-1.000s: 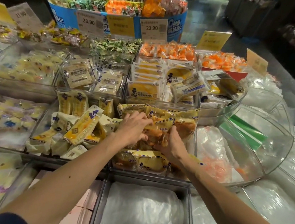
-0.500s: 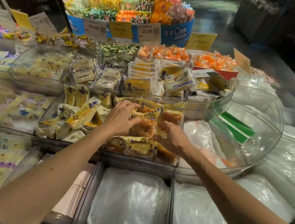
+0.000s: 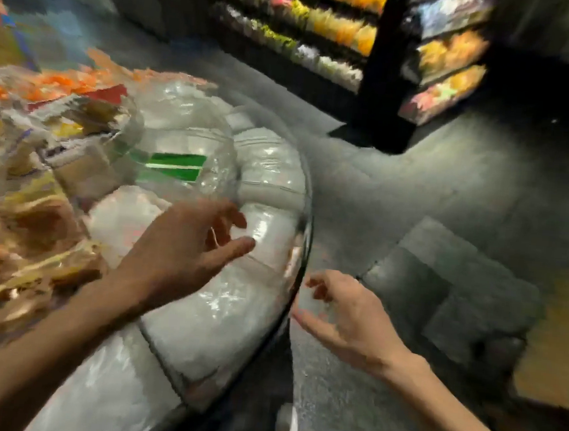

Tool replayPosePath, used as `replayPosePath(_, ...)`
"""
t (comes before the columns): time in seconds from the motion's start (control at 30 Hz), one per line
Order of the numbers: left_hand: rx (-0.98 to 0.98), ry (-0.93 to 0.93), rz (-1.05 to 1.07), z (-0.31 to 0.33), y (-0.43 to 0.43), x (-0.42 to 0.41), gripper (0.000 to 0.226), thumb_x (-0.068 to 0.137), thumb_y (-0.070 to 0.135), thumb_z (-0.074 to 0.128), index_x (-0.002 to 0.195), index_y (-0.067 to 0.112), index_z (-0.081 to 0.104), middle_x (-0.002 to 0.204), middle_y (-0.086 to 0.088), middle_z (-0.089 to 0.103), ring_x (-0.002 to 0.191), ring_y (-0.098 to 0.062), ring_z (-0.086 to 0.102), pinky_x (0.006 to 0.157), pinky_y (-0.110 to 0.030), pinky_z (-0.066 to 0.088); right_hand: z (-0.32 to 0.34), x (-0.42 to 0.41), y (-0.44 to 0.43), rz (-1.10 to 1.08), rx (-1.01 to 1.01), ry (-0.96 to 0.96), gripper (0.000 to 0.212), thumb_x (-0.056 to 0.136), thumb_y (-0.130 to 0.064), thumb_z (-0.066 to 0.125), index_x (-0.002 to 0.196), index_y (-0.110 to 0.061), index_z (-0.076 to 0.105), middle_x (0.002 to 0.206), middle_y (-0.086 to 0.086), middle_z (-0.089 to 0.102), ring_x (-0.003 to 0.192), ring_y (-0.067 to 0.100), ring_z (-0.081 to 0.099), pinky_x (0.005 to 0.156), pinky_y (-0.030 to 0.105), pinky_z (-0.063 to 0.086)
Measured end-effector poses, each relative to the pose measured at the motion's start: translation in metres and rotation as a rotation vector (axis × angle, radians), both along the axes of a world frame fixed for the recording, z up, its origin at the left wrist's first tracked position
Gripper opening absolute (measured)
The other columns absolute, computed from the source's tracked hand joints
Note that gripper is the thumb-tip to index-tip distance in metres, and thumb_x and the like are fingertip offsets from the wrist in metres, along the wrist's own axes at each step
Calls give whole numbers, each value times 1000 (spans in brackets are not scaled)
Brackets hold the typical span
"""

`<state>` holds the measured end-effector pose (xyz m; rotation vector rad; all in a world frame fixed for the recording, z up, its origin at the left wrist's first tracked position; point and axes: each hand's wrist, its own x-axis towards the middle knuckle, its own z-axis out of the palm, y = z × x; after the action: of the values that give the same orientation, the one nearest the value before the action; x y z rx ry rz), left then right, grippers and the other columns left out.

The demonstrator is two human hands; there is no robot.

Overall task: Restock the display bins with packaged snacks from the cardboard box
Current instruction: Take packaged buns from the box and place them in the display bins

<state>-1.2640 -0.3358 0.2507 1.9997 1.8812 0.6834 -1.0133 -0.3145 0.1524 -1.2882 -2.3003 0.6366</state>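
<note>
Plainly, the packaged snacks (image 3: 17, 226) lie heaped in the display bins (image 3: 223, 148) at nine o'clock, yellow and brown wrappers smeared by blur, and neither hand has one. The left forearm crosses low over the edge of that heap. The left hand (image 3: 183, 251) hovers at eight o'clock above a white plastic liner (image 3: 212, 315), fingers spread and slack, gripping nothing. Beyond it, at ten o'clock, a green card (image 3: 173, 168) shows through a clear bin wall. The curved rim (image 3: 308, 224) of the display runs from the middle down toward six o'clock and marks the edge between stock and floor. The right hand (image 3: 347, 310) hangs just outside that rim at five o'clock, fingers loosely curled round nothing. At four o'clock, low on the floor (image 3: 398, 197), a tan shape is probably the cardboard box (image 3: 561, 342) (too blurred to tell whether it is open or what is left in it). A grey blocky shape (image 3: 458, 292) lies between it and the right hand.

As I judge it, the next step is a reach to the box for more. A left arm drawn back carelessly could drag packets off the heap. The right wrist could knock the hard rim. The grey shape could catch a foot. Open room lies over the bare floor from two to five o'clock, with dark shelving (image 3: 326, 40) well apart at twelve to one o'clock.
</note>
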Motion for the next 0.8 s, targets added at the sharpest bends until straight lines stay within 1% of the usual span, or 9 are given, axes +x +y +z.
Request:
replayPosePath(0.13, -32, -120, -298, -25, 45, 145, 23, 84, 49, 73, 89, 27, 69, 66, 16, 64, 66, 3, 60, 65, -26, 51, -17, 137, -37, -384, -66, -34, 52, 78, -67, 50, 104, -23, 63, 93, -14, 60, 88, 6, 56, 79, 23, 45)
replayPosePath(0.2, -65, -129, -455, -41, 57, 226, 26, 82, 51, 72, 89, 26, 70, 66, 15, 63, 65, 2, 59, 66, -27, 49, -23, 201, -56, -549, -100, -33, 52, 79, -69, 48, 102, -24, 62, 93, -12, 61, 88, 8, 57, 78, 25, 46)
replayPosePath(0.27, -119, -101, -597, -60, 64, 303, 20, 85, 45, 74, 90, 26, 69, 70, 12, 65, 68, -2, 59, 68, -29, 48, -30, 260, -73, -702, -123, -24, 47, 80, -68, 51, 102, -28, 59, 92, -13, 61, 88, 7, 58, 78, 26, 46)
replayPosePath(0.37, -173, -59, -762, -90, 75, 411, 14, 87, 43, 72, 83, 33, 63, 75, 13, 66, 70, -6, 59, 69, -31, 48, -44, 344, -88, -905, -185, 12, 31, 86, -53, 67, 105, -31, 54, 90, -13, 61, 86, 8, 58, 77, 28, 46)
replayPosePath(0.43, -209, -32, -850, -110, 82, 480, 16, 88, 44, 70, 81, 36, 58, 72, 14, 63, 69, -4, 57, 66, -30, 46, -56, 401, -92, -1016, -212, 33, 26, 88, -45, 70, 102, -31, 53, 87, -14, 60, 84, 8, 57, 75, 27, 44)
replayPosePath(0.57, -298, 16, -950, -142, 97, 602, 15, 93, 41, 65, 86, 30, 59, 74, 13, 59, 70, -5, 55, 59, -23, 38, -80, 507, -90, -1226, -281, 88, 21, 90, -40, 69, 102, -28, 55, 92, -10, 64, 87, 11, 61, 79, 30, 49)
replayPosePath(0.63, -366, 20, -949, -162, 107, 651, 15, 93, 39, 65, 87, 25, 61, 78, 13, 61, 75, -8, 58, 63, -24, 41, -92, 553, -88, -1299, -342, 85, 23, 92, -39, 67, 107, -27, 55, 97, -8, 63, 93, 14, 61, 80, 31, 48)
replayPosePath(0.73, -455, 39, -950, -192, 121, 712, 17, 93, 35, 67, 102, 21, 66, 87, 8, 64, 84, -12, 61, 69, -27, 46, -111, 614, -79, -1363, -457, 52, 27, 95, -37, 64, 115, -22, 54, 106, -4, 62, 105, 18, 58, 83, 30, 43)
replayPosePath(0.8, -502, 74, -974, -210, 131, 745, 20, 93, 27, 68, 109, 16, 65, 93, 6, 62, 89, -13, 60, 72, -25, 45, -127, 649, -74, -1393, -519, 26, 32, 95, -37, 64, 120, -19, 53, 115, 0, 61, 112, 21, 57, 89, 32, 45)
